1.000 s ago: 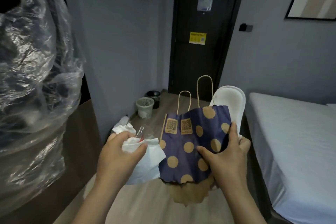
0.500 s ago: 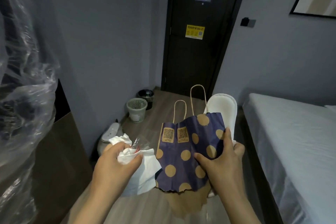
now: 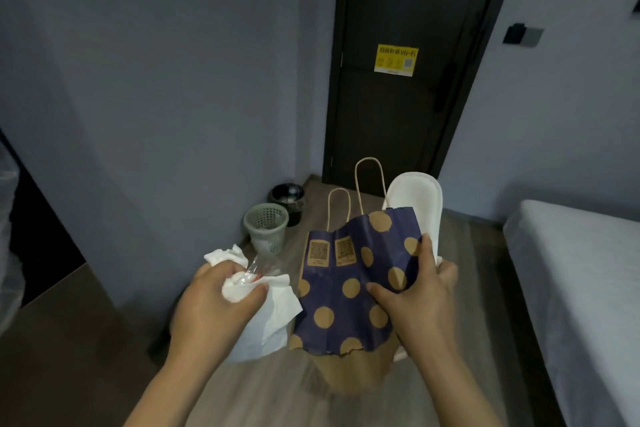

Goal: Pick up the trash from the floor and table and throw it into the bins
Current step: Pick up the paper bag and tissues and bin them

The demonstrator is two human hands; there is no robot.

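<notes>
Nearest the camera, low centre, both hands are loaded. The left hand [image 3: 221, 302] has its fingers curled tight round a wad of white tissues [image 3: 273, 312], with a bit of clear plastic wrapper [image 3: 252, 270] poking out of the same grip. Just to its right, the right hand [image 3: 419, 298] pinches a navy polka-dot paper bag [image 3: 346, 281], thumb and forefinger on the front face and the other fingers hidden behind. The bag is held flat and upright, long axis near-to-far, twine handles pointing up and away, torn brown bottom hanging down. A white slipper [image 3: 420, 198] stands up behind the bag on the right, apparently clamped in the same right-hand grip; the contact itself is hidden. The key relation is that both bins sit on the wood floor [image 3: 467, 246] ahead and to the left of the hands, against the left wall. The pale green mesh wastebasket [image 3: 266, 229] is the nearer one, and the black bin [image 3: 287, 198] is just behind it, touching or nearly so. The left hand lines up almost straight with the basket, so it is the nearer hand; the right hand would need to cross leftward. The hands are well short of both bins, so my guess is walk forward first, then drop. At the far end is a dark door [image 3: 398, 121], with a bed [image 3: 581, 270] along the right.
</notes>
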